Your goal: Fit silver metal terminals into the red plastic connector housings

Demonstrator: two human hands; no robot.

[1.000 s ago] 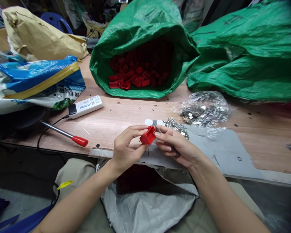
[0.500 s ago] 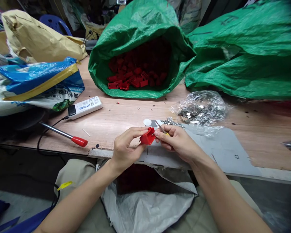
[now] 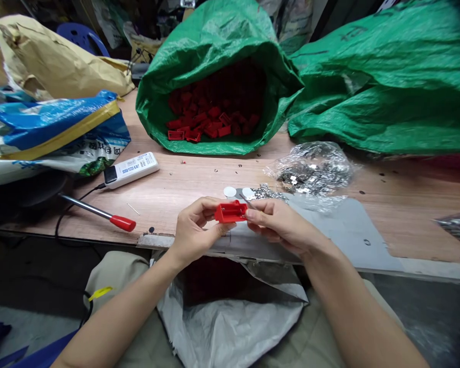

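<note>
A small red plastic case (image 3: 232,213) is held above the table's front edge, its open hollow side facing me. My left hand (image 3: 197,227) pinches it at its left end between thumb and fingers. At the case's right end is my right hand (image 3: 270,220), closed on a thin pointed metal tool (image 3: 247,201), whose tip points up and left. The right fingertips touch the case; any small part between them is too small to tell. Behind the hands, small metal pieces (image 3: 268,192) lie in a pile beside two white discs (image 3: 230,191).
A green sack (image 3: 214,148) with red cases stands behind, another green sack (image 3: 383,97) at right. A clear bag of metal parts (image 3: 314,171), a white device (image 3: 132,169) and a red-handled lever (image 3: 122,223) surround the hands. A grey bag (image 3: 233,327) lies open on the lap.
The red case has turned in my left hand, so its long hollow side now faces me. The whole view has shifted slightly. Both hands keep their hold, and the tool's yellow part no longer shows.
</note>
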